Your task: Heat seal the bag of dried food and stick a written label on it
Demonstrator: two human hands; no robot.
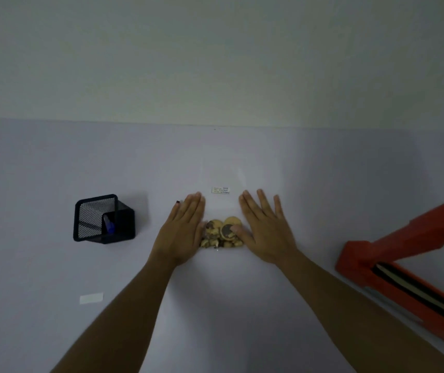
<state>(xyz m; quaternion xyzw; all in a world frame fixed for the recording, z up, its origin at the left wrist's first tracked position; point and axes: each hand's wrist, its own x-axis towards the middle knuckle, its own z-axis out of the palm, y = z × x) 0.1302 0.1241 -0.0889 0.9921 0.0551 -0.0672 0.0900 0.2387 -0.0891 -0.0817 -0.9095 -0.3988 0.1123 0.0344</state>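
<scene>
A clear plastic bag (222,208) lies flat on the white table, with dried food slices (222,234) heaped at its near end. A small white written label (220,190) sits on the bag's far part. My left hand (181,228) rests flat, palm down, along the bag's left side, fingers together. On the bag's right side my right hand (265,227) lies flat with fingers spread, its thumb touching the food. Neither hand grips anything.
A black mesh pen holder (102,219) with a blue pen (109,224) stands to the left. A red heat sealer (414,267) with its arm raised sits at the right edge. A small white paper strip (91,298) lies at the near left.
</scene>
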